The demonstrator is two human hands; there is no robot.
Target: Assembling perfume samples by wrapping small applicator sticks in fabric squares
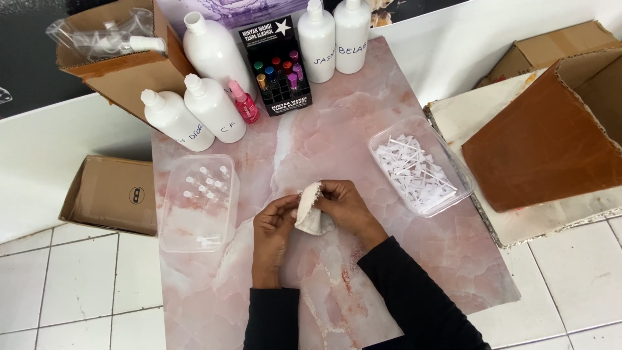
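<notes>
My left hand (275, 223) and my right hand (343, 202) meet over the middle of a pink marbled tabletop (324, 129), both gripping a small off-white cloth (310, 210) bunched between the fingers. Whether the cloth wraps something is hidden. Left of my hands lies a clear plastic tray (199, 202) holding several small clear vials. On the right, another clear tray (421, 167) is full of small white plastic spray parts.
Several tall white bottles (210, 107) stand at the table's far edge, with a pink spray bottle (244, 104) and a black display box of small coloured vials (278, 71). Cardboard boxes (551, 129) sit right, back left and on the tiled floor (78, 285).
</notes>
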